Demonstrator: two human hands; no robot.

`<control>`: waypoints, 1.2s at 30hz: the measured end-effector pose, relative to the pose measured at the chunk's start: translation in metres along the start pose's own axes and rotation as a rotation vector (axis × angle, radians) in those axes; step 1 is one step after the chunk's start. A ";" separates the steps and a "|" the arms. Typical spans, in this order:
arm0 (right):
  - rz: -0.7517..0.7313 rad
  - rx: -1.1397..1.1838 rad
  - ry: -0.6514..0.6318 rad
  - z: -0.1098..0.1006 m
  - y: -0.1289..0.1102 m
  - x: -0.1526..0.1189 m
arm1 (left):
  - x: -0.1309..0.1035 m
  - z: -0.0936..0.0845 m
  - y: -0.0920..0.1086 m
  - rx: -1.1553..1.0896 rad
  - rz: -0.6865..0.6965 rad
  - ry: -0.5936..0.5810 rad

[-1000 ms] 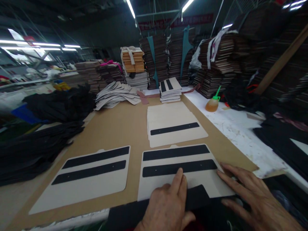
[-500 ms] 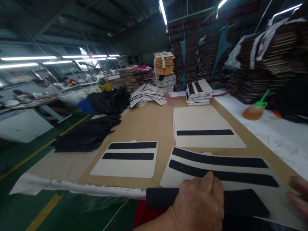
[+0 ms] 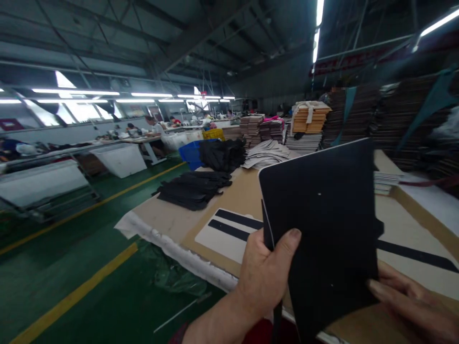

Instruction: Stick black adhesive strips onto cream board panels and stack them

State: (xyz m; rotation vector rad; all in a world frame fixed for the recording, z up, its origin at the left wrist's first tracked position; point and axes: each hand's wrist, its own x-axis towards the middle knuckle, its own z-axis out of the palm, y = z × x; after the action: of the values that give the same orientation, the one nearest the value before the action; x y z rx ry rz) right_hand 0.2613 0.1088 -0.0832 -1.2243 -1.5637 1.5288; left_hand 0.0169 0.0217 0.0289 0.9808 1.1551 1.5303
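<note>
Black panel (image 3: pixel 322 224): held upright, centre-right of frame, above table (image 3: pixel 172 217), long axis near vertical, tilted slightly. Left hand (image 3: pixel 263 274) at panel's lower left edge, nearer; thumb over front face, fingers behind, closed grip. Right hand (image 3: pixel 412 303) lower right, fingers extended, touching panel's bottom right corner; grip unclear. Striped piece (image 3: pixel 229 229) flat on table, behind left hand. Black fabric pile (image 3: pixel 193 188) mid-frame.

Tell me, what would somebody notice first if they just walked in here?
The big black panel held upright in the middle, filling much of the view, with the left hand gripping its lower left edge and the right hand at its bottom right corner. Behind it, a cream panel with two black stripes lies on the brown table, and tall stacks of boards rise at the far right.
</note>
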 end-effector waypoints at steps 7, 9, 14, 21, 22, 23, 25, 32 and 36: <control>0.203 0.420 -0.370 0.078 -0.067 0.042 | 0.007 -0.058 -0.019 -0.199 -0.091 0.487; 0.178 0.318 -0.464 0.091 -0.073 0.067 | 0.007 -0.077 -0.026 -0.183 -0.101 0.610; 0.161 -0.002 -0.608 0.117 -0.075 0.126 | 0.007 -0.123 -0.051 -0.225 -0.090 0.738; 0.124 -0.352 -0.602 0.124 -0.065 0.165 | -0.006 -0.150 -0.077 -0.091 -0.260 0.724; 0.125 -0.363 -0.592 0.123 -0.064 0.167 | -0.008 -0.152 -0.079 -0.078 -0.266 0.710; 0.119 -0.374 -0.584 0.123 -0.064 0.168 | -0.009 -0.153 -0.080 -0.065 -0.270 0.696; 0.093 -0.404 -0.574 0.122 -0.065 0.170 | -0.009 -0.155 -0.082 -0.036 -0.277 0.683; 0.031 -0.345 -0.522 0.128 -0.069 0.173 | -0.008 -0.154 -0.081 0.044 -0.278 0.715; 0.050 -0.259 -0.514 0.127 -0.066 0.172 | -0.009 -0.153 -0.081 0.073 -0.286 0.729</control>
State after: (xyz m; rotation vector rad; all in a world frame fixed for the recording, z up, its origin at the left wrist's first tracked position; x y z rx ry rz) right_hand 0.0690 0.2216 -0.0642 -1.0568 -2.1290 1.8140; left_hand -0.1093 -0.0107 -0.0857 0.2574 1.7742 1.6571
